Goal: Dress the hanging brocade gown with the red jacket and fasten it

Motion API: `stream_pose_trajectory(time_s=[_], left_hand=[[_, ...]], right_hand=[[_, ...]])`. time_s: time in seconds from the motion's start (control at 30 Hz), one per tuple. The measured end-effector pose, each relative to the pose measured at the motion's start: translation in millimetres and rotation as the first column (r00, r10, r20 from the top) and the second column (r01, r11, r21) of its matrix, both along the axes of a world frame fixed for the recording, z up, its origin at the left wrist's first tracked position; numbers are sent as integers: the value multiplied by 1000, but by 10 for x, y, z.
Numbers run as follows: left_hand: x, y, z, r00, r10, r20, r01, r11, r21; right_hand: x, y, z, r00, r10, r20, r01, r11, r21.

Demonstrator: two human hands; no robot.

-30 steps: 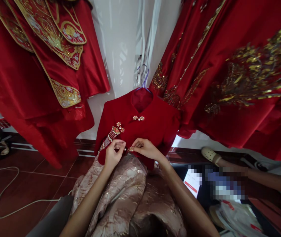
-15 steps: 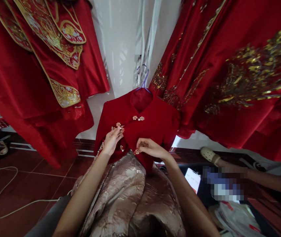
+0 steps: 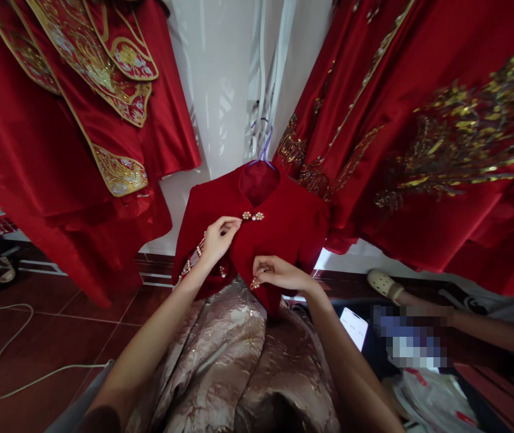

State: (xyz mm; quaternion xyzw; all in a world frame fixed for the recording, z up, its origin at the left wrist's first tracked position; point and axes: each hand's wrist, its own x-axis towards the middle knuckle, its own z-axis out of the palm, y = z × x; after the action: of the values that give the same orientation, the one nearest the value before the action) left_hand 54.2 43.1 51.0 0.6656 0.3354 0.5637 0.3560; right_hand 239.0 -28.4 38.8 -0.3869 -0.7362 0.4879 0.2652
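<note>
A red jacket [image 3: 279, 234] hangs in front of me on a purple hanger [image 3: 263, 151]. At its neck sits a fastened pair of beaded, flower-shaped clasps [image 3: 253, 216]. My left hand [image 3: 219, 240] is closed in a pinch at the jacket's front edge, just below and left of those clasps. Lower down, my right hand [image 3: 281, 273] pinches the other front panel by a beaded clasp [image 3: 255, 282]. Another small clasp [image 3: 223, 272] shows under my left wrist, and bead trim [image 3: 192, 258] runs along the sleeve. Beneath the jacket hangs a shiny, pinkish-gold skirt [image 3: 225, 355].
Red embroidered garments hang left [image 3: 121, 120] and right [image 3: 419, 228]. A lit phone [image 3: 354, 328] and plastic packets [image 3: 432, 397] lie at lower right, beside another person's foot in a pale clog [image 3: 383, 285]. A white cable [image 3: 8, 343] crosses the tiled floor.
My left hand has moved up and right from the beaded clasp on the left panel to the front edge near the neck clasps. My right hand has shifted only slightly.
</note>
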Motion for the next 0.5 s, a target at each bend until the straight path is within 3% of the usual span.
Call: stream_pose_trajectory(time_s=[0.1, 0.2, 0.33, 0.5], left_hand=[[42, 56, 213, 942, 105, -317, 6, 944, 331], [70, 108, 371, 769, 296, -567, 83, 832, 548], [109, 170, 515, 576, 438, -691, 234, 721, 652], [125, 224, 627, 554, 467, -689, 337, 631, 699]], right_hand=[[78, -23, 38, 998, 56, 3, -55, 995, -83], [131, -49, 88, 997, 75, 21, -71, 987, -143], [180, -80, 143, 994, 91, 62, -81, 986, -147], [243, -84, 144, 995, 38, 87, -33, 998, -55]])
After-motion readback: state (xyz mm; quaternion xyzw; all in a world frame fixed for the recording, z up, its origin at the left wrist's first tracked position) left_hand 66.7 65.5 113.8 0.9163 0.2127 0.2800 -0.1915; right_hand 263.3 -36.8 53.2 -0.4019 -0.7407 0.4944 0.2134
